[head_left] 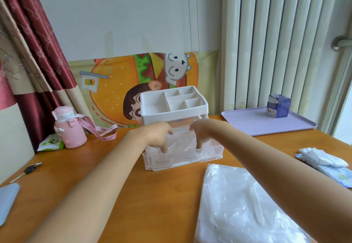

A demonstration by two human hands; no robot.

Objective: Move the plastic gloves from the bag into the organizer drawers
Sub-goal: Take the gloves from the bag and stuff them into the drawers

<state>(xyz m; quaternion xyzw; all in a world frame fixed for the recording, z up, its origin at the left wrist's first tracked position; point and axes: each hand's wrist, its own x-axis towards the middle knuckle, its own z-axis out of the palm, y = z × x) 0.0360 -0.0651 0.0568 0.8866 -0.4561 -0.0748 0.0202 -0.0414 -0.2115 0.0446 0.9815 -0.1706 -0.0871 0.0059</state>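
Both hands' fingers [164, 148] press gloves [181, 143] into the open drawer [213, 152].

Bright, even daylight from the right w/ soft faint shadows, mild glare on the plastic bag [245, 204], wide-angle bending at the edges, slight softness overall, forearms blurry up close.

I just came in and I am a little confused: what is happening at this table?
A person is filling a white plastic organizer on a wooden table. Both hands, left hand and right hand, press a bundle of thin clear plastic gloves into its pulled-out transparent drawer. The large clear plastic bag lies nearby, in front of the right arm.
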